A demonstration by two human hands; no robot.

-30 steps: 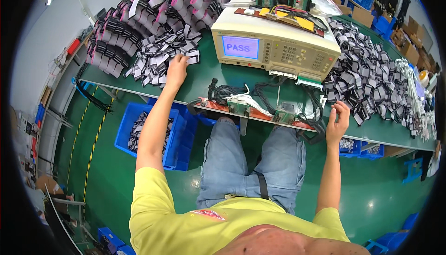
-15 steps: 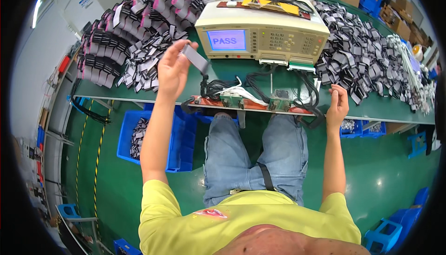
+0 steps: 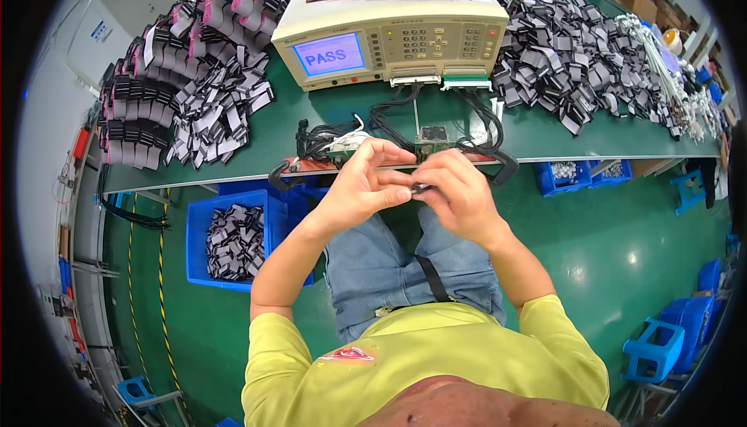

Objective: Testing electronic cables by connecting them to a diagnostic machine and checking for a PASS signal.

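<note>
My left hand [image 3: 369, 178] and my right hand [image 3: 461, 197] meet in front of the table edge, above my lap. Between their fingertips is a short flat ribbon cable [image 3: 420, 188]; only its dark connector end shows, and the fingers hide the rest. Both hands are closed in a pinch around it. Just beyond them, a red strip with green connector boards [image 3: 432, 135] runs along the table edge, with bundles of black wires [image 3: 315, 140] joined to it. Behind stands a beige tester [image 3: 389, 34] with a lit bluish screen [image 3: 328, 53].
Loose grey ribbon cables are heaped at the right [image 3: 552, 45] and left [image 3: 222, 112], beside stacked bundles [image 3: 136, 108]. A blue bin [image 3: 194, 248] below the table holds more. A black clamp [image 3: 506, 168] juts from the table edge. Blue stools [image 3: 654, 349] stand at lower right.
My left hand has come down from beside the tester with the ribbon cable, towards the middle. My right hand has moved left to meet it. The view has shifted.
</note>
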